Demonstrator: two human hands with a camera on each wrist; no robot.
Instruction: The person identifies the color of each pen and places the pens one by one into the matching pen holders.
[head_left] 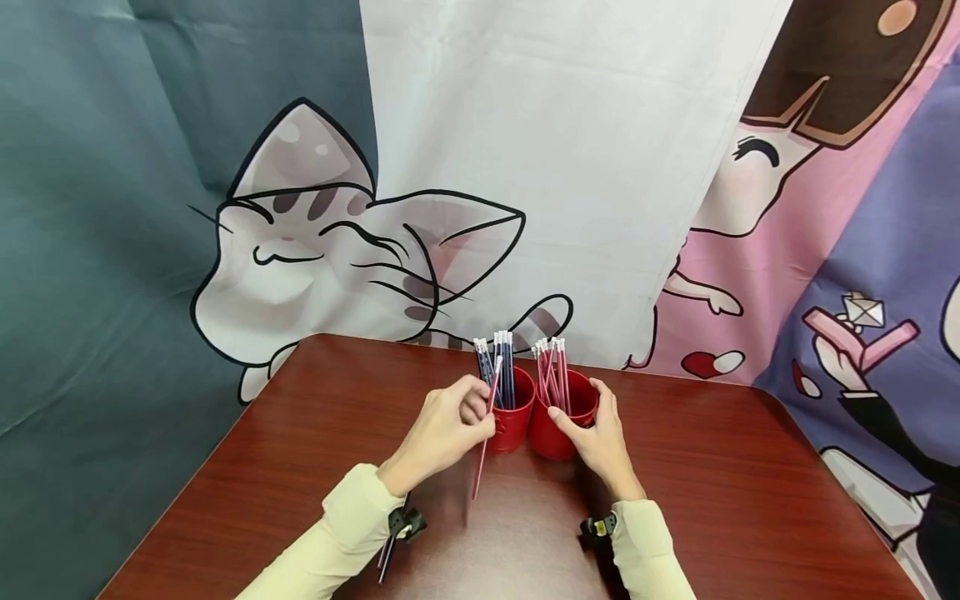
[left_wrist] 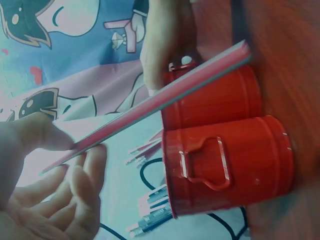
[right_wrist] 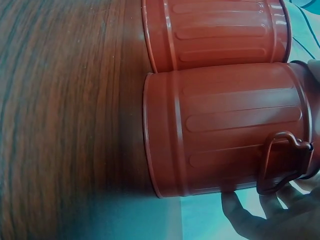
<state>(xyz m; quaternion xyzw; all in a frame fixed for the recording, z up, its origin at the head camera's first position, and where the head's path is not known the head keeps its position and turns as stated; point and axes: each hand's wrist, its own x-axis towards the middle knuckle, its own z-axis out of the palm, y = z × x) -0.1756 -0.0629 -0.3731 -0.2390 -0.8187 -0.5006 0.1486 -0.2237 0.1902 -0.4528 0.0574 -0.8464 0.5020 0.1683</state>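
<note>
My left hand pinches a red pencil between thumb and fingers, in front of the left red metal bucket. The pencil is tilted, its upper end crossing the view of that bucket. Dark blue pencils stand in the left bucket, white-tipped ends up. Beside it, touching, is a second red bucket with several red pencils. My right hand holds this bucket around its rim, thumb on the near side. In the right wrist view, its fingers lie by the wire handle.
A few dark pencils lie on the brown wooden table, partly hidden under my left wrist. Both wrists wear small black devices. Behind the table's far edge hangs a printed cloth with cartoon figures.
</note>
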